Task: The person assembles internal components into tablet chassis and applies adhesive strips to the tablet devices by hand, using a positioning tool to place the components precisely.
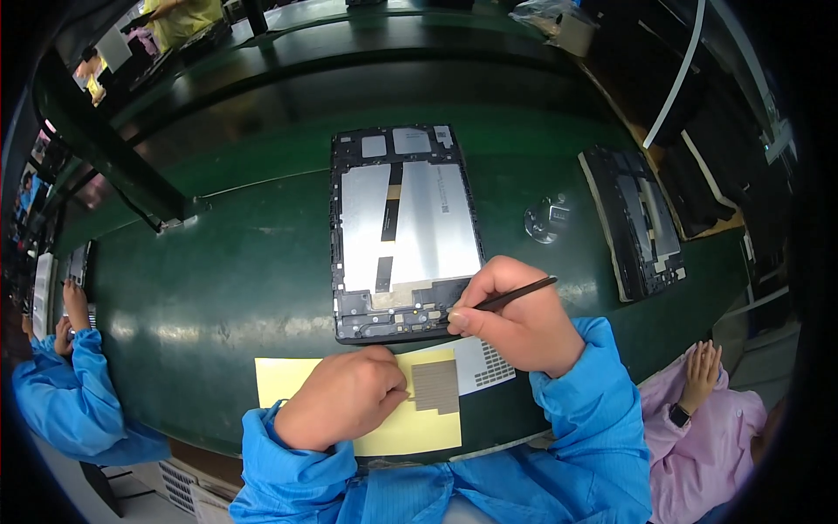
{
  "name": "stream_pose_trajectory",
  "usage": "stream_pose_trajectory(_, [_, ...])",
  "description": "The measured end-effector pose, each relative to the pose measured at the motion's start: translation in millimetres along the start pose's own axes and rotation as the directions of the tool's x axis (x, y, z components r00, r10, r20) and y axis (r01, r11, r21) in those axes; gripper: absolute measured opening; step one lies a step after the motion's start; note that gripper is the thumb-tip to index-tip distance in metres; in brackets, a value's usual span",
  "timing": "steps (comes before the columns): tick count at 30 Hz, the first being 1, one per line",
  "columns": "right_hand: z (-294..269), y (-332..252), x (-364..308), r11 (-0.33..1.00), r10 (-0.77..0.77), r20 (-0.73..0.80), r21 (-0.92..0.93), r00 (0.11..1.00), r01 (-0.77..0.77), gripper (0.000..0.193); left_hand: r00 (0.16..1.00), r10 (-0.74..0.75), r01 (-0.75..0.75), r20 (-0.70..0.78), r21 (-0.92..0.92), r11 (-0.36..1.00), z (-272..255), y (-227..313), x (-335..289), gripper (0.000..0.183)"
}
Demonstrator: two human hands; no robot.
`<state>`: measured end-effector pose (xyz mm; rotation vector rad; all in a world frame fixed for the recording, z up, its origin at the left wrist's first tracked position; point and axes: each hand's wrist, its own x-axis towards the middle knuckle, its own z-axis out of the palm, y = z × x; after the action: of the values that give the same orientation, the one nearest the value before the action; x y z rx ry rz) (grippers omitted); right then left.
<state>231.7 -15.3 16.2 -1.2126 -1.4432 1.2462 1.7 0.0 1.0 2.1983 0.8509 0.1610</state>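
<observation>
An opened tablet (403, 231), back cover off and its silver plate and dark frame showing, lies flat near the middle of the green table (227, 279), its short lower end toward the near edge. The right hand (515, 314) rests at the tablet's lower right corner, fingers closed around a thin black tool (515, 295) held like a pen; the tool's tip is hidden under the thumb and forefinger, right at the row of small parts along the tablet's lower end. Just below the tablet, at the near edge of the table, lies a yellow sheet (288, 377). On it sits a small grey-brown patch (436, 386) of tiny squares, and the left hand (345, 397) lies curled on the yellow sheet, its thumb and forefinger pressed together at the left rim of that patch; whether they pinch a piece cannot be told. A white sheet with a dark grid of small squares (486, 365) sticks out from under the right hand, touching the yellow sheet's right side. Both forearms wear blue sleeves (602, 410).

Farther right on the table, a small round silvery object (546, 218) lies well apart from the tablet, and beyond it a second dark tablet frame (642, 218) rests on a pale mat near the right edge. At the left edge a person in blue (65, 393) works at another device, and at the lower right a person in pink (707, 419) sits with a hand raised.
</observation>
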Motion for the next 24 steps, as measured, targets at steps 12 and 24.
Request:
stream_pose_trajectory(12, [-0.4, 6.6, -6.7, 0.997, -0.081, 0.042, 0.014, 0.996, 0.081, 0.017, 1.0, 0.014, -0.014, -0.012, 0.0, 1.0, 4.1, 2.8, -1.3, 0.009])
stream_pose_trajectory(24, [3.7, 21.4, 2.8, 0.934, -0.152, -0.099, 0.31, 0.983, 0.175, 0.019, 0.99, 0.064, -0.11, -0.127, -0.392, 0.913, -21.3, 2.6, -18.2, 0.007])
